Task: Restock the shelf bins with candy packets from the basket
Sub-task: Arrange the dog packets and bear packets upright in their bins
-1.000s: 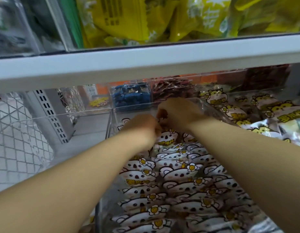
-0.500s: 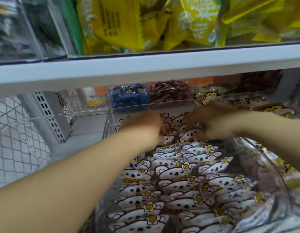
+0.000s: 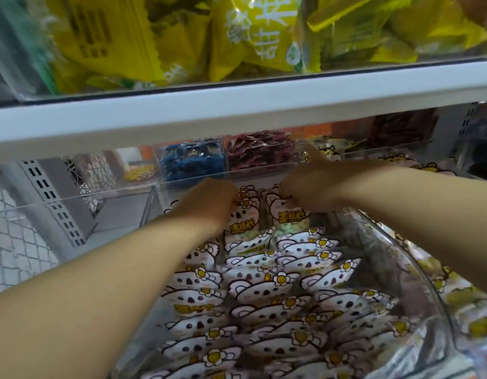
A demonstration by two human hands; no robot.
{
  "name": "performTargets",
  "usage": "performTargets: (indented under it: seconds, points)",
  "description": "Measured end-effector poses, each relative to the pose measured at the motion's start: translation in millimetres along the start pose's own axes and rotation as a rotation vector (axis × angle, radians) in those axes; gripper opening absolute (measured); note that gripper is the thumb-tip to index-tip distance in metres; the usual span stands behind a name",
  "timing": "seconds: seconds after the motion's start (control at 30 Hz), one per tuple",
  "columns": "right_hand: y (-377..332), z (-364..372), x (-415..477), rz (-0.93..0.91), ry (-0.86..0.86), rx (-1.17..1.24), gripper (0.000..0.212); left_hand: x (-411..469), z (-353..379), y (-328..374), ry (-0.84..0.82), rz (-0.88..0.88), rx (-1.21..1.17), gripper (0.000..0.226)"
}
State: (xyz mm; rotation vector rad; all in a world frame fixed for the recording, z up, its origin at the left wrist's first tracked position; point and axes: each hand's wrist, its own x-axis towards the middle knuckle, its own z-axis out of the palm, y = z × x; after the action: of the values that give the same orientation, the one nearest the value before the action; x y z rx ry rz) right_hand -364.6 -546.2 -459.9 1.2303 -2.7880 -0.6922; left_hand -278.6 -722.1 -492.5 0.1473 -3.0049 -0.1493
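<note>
A clear shelf bin (image 3: 388,243) holds several rows of white koala candy packets (image 3: 264,291) with yellow flowers. Both my hands reach to the bin's back end. My left hand (image 3: 209,203) curls its fingers on the top of an upright koala packet (image 3: 242,218). My right hand (image 3: 305,190) grips the top of a neighbouring upright packet (image 3: 287,214). Both sets of fingertips are hidden behind the backs of the hands. No basket is in view.
A white shelf edge (image 3: 237,110) runs just above my hands, with yellow bags (image 3: 250,31) on it. Behind the bin sit blue packets (image 3: 193,160) and red-brown packets (image 3: 258,151). Yellow cat packets (image 3: 332,154) lie to the right. A clear bin (image 3: 73,209) stands on the left.
My hands were together at the back middle of the bin and have moved apart. Two packets at the back now stand upright under them.
</note>
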Motion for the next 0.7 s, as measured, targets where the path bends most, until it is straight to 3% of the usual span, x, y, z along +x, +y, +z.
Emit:
performTargets:
  seconds: [0.27, 0.37, 0.5, 0.6, 0.7]
  points:
    - [-16.2, 0.1, -13.0, -0.023, -0.028, -0.035, 0.038, -0.8, -5.2, 0.9, -0.085, 0.078, -0.091, 0.027]
    - [-10.5, 2.6, -22.7, -0.025, 0.027, 0.022, 0.02, -8.8, -10.4, 3.3, -0.133, 0.087, -0.111, 0.031]
    - [-16.5, -5.0, -47.7, -0.079, 0.24, 0.255, 0.035, -25.3, -25.0, 3.2, -0.137, 0.1, -0.161, 0.035]
    - [-32.7, -5.9, -49.8, -0.166, 0.154, 0.431, 0.032, -37.7, -32.8, 5.4, -0.16, 0.094, -0.187, 0.02]
    - [-37.5, -13.9, -38.6, -0.159, 0.094, 0.457, 0.03, -44.7, -30.6, 12.3, -0.235, 0.08, -0.033, 0.026]
